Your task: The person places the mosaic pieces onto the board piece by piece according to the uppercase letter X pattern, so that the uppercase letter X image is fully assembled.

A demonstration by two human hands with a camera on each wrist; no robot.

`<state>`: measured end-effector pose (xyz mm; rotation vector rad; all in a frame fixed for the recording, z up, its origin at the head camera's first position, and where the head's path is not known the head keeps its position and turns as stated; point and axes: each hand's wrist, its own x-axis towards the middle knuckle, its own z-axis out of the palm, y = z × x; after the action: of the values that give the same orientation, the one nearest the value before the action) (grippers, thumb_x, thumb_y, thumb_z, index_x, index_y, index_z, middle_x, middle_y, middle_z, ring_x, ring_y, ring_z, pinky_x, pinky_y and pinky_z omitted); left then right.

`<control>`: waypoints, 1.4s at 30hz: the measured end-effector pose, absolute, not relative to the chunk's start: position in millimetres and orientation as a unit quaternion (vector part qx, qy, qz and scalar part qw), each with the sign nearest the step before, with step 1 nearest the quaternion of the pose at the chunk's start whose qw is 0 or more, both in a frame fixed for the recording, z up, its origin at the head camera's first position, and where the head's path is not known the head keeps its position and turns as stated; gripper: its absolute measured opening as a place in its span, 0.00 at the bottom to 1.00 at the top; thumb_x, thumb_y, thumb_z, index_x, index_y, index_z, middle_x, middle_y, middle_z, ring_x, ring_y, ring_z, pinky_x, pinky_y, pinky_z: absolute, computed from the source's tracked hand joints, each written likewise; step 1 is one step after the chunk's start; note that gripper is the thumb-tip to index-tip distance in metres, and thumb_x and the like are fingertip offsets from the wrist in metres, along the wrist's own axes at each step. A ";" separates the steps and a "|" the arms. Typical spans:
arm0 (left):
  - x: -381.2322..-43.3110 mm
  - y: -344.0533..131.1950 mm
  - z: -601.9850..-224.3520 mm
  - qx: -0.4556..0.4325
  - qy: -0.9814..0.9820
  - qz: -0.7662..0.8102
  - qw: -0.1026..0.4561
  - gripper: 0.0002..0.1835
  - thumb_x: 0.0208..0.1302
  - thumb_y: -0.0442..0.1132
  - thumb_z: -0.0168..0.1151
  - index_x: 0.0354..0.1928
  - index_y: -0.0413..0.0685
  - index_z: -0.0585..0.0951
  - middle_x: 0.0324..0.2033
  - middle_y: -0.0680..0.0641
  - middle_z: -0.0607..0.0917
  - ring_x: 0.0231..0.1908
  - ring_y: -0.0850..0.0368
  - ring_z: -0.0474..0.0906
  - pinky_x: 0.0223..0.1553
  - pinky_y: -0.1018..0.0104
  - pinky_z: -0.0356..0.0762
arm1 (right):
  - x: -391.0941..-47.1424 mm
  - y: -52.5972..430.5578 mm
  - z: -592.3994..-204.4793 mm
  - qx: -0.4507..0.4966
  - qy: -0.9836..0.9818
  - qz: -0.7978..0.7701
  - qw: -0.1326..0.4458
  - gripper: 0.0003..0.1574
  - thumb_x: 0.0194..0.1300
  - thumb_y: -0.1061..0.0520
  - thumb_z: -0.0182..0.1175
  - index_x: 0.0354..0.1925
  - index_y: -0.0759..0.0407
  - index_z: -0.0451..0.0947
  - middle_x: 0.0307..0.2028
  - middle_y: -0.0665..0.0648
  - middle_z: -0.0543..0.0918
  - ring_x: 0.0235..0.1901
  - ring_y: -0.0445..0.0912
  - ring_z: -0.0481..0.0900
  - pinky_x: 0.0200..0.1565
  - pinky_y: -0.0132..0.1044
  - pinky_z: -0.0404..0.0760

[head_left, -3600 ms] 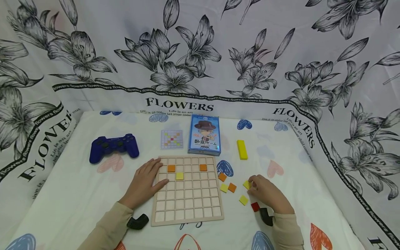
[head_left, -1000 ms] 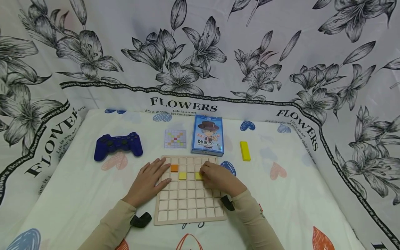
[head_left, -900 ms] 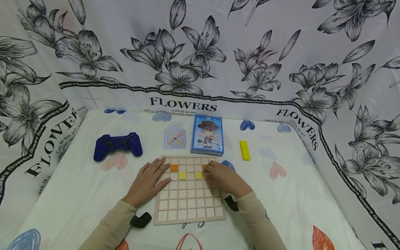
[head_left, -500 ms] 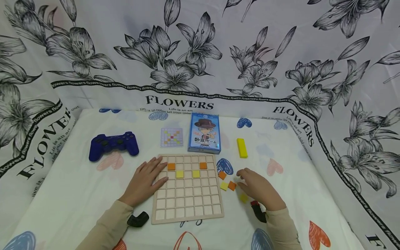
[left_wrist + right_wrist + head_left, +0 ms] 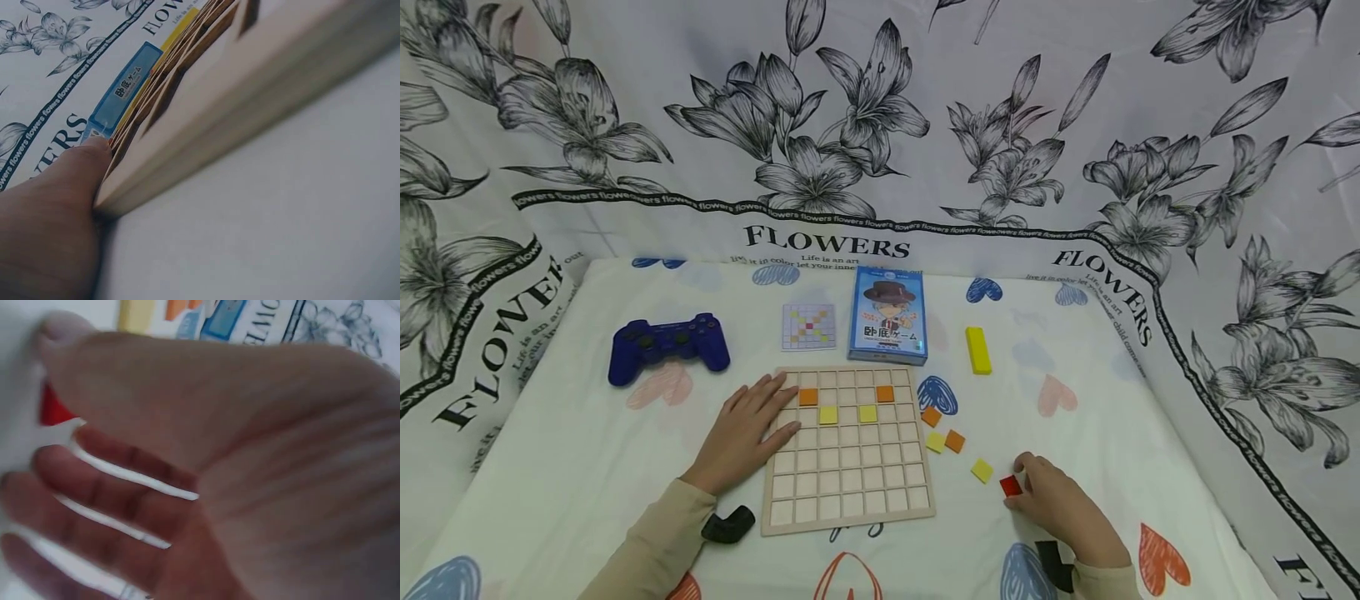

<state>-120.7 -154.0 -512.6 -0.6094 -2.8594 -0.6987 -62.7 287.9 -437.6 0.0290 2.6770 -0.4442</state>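
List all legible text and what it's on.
"FLOWERS": backdrop
"flowers", repeated: black band on backdrop
"Life is an art": backdrop
"live it in color let your inner…": backdrop, rest unclear
"卧底ゲーム": blue box
"UNDERCOVER GAME": blue box, tiny
Too small: box-top print, any controller markings.
Partly hidden: script on white cloth, covered by board.

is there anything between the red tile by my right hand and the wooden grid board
Yes: a loose yellow tile lies between the red tile and the board, nearer the red one. It looks flat; lifting over it should probably work.
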 end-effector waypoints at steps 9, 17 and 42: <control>-120.6 -154.5 -515.8 -0.206 -0.947 -0.233 0.082 0.33 0.67 0.60 0.53 0.70 0.54 0.66 0.72 0.46 0.61 0.71 0.45 0.53 0.69 0.44 0.48 | -50.2 290.4 -443.1 -0.038 0.976 -0.168 0.135 0.16 0.55 0.60 0.69 0.41 0.61 0.75 0.35 0.52 0.74 0.30 0.40 0.69 0.32 0.34 0.74; -121.4 -154.5 -514.7 -0.207 -0.948 -0.231 0.078 0.33 0.67 0.60 0.53 0.70 0.54 0.67 0.71 0.46 0.61 0.71 0.45 0.53 0.69 0.44 0.48 | -54.1 282.0 -444.6 -0.072 0.984 -0.150 0.067 0.17 0.56 0.65 0.66 0.45 0.64 0.73 0.37 0.54 0.75 0.33 0.41 0.73 0.36 0.36 0.79; -120.4 -155.5 -513.6 -0.204 -0.949 -0.232 0.068 0.33 0.68 0.62 0.50 0.70 0.55 0.66 0.72 0.47 0.61 0.72 0.45 0.53 0.70 0.44 0.47 | -116.6 141.9 -443.0 -0.404 0.909 -0.098 -0.012 0.11 0.62 0.59 0.65 0.43 0.52 0.78 0.42 0.47 0.79 0.40 0.39 0.78 0.44 0.27 0.81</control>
<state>-120.4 -155.5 -513.6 -0.6144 -2.8589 -0.6978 -116.6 141.9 -443.0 -1.2801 2.8780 -0.3113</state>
